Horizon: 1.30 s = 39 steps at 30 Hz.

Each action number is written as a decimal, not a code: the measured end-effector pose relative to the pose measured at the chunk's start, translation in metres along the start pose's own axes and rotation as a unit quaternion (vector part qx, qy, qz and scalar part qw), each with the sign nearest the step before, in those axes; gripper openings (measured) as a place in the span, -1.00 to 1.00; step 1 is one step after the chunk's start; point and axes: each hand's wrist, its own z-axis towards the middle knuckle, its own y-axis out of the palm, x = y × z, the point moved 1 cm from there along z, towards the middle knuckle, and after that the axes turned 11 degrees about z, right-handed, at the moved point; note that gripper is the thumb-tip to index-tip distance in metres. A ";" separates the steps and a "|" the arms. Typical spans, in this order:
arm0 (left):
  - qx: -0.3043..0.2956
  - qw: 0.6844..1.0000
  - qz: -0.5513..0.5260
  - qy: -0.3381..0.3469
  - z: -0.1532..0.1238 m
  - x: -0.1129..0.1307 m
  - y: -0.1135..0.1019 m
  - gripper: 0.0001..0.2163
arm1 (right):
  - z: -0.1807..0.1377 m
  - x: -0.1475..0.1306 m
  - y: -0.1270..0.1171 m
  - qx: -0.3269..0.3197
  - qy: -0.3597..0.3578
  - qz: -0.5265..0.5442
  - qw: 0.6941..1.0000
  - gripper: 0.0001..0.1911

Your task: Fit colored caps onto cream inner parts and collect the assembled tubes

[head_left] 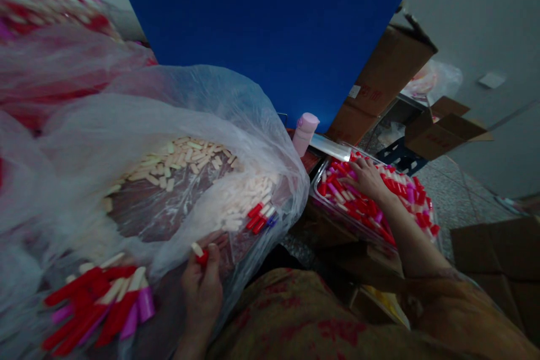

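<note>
My left hand (203, 287) is closed on a small red and cream plastic piece (199, 254) at the near edge of a large clear plastic bag (236, 107). Inside the bag lie several cream plastic pieces (185, 157) and a few red ones (256, 218). My right hand (368, 177) reaches out to the right and rests, fingers spread, on the red, pink and white pieces filling a clear tray (434, 236). Whether it holds any piece is hidden.
A bundle of red and purple pieces (101, 306) lies at lower left. A pink bottle (304, 132) stands by a blue panel (270, 28). Cardboard boxes (439, 129) sit at right on a tiled floor. More bagged pieces (37, 0) are at upper left.
</note>
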 end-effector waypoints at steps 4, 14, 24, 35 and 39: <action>-0.002 1.000 0.002 0.006 0.000 0.000 0.000 -0.54 | -0.005 0.003 0.001 0.002 -0.043 0.042 0.998 -0.37; 0.008 1.000 -0.015 -0.006 -0.001 -0.002 0.002 -0.56 | -0.006 0.006 0.007 -0.013 -0.084 0.106 0.991 -0.37; 0.017 1.000 -0.021 0.001 -0.001 -0.003 0.003 -0.56 | -0.005 0.004 0.006 -0.016 -0.082 0.107 0.991 -0.30; 0.002 1.000 -0.027 -0.004 -0.010 0.001 0.002 -0.60 | -0.006 -0.081 -0.043 0.146 -0.093 0.282 0.944 -0.70; 0.004 0.999 -0.034 0.003 -0.012 0.000 0.002 -0.62 | -0.005 -0.164 -0.026 -0.010 -0.256 0.406 0.877 -0.69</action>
